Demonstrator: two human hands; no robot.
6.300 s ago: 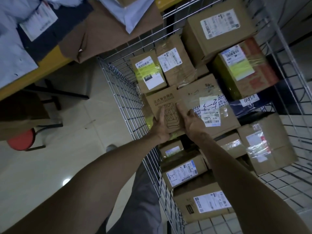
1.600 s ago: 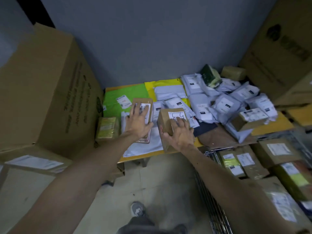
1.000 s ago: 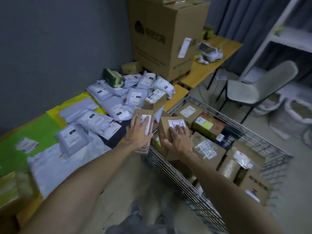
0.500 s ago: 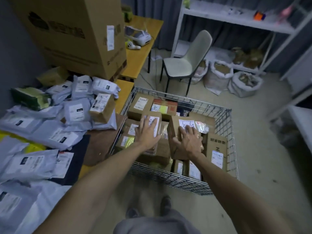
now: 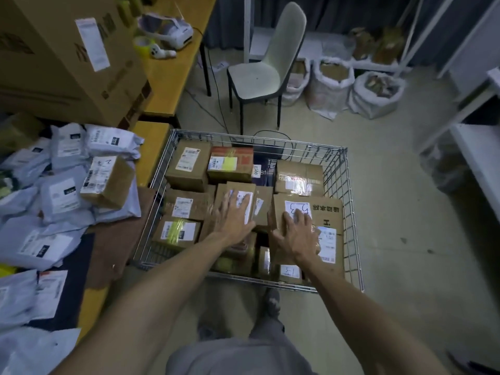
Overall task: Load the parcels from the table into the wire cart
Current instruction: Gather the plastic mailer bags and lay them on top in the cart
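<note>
The wire cart (image 5: 349,201) stands on the floor in front of me, filled with several cardboard parcels. My left hand (image 5: 232,217) grips a flat narrow brown box (image 5: 242,193) with a white label, held over the cart's middle. My right hand (image 5: 297,234) grips a squarer brown box (image 5: 286,209) whose white label bears handwritten marks, held over the cart's right half. Both boxes are above the parcels in the cart; whether they touch them I cannot tell. On the table (image 5: 151,147) at the left lie several grey mailer bags (image 5: 62,196) and one brown box (image 5: 108,180).
A large cardboard carton (image 5: 67,55) stands on the table's far left. A yellow desk (image 5: 173,71) carries a white device and tape. A pale chair (image 5: 259,71) and white sacks (image 5: 376,93) stand beyond the cart. A white shelf (image 5: 476,147) is at the right.
I picked two boxes off the table and turned right to the cart. In the last half second both hands have moved further over the cart with the boxes.
</note>
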